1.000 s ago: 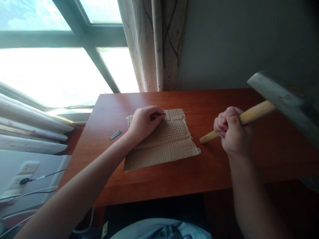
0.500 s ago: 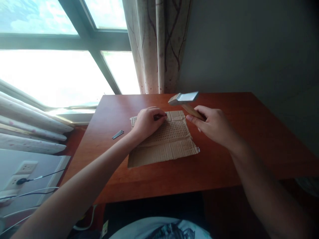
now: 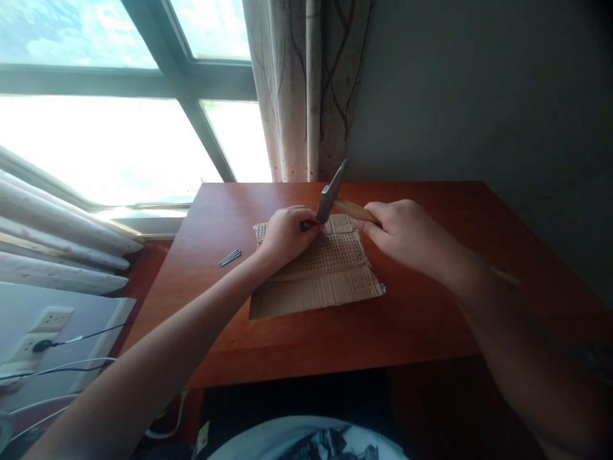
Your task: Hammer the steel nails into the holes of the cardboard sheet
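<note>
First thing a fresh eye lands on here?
The hammer in the right hand, its head right by the left hand at the cardboard's far edge. Next, the glaring window at upper left. Then the nails on the table, left of the cardboard.

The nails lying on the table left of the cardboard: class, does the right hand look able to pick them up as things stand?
Probably not: the right hand is closed around the hammer, and the left hand sits between it and the nails.
</note>
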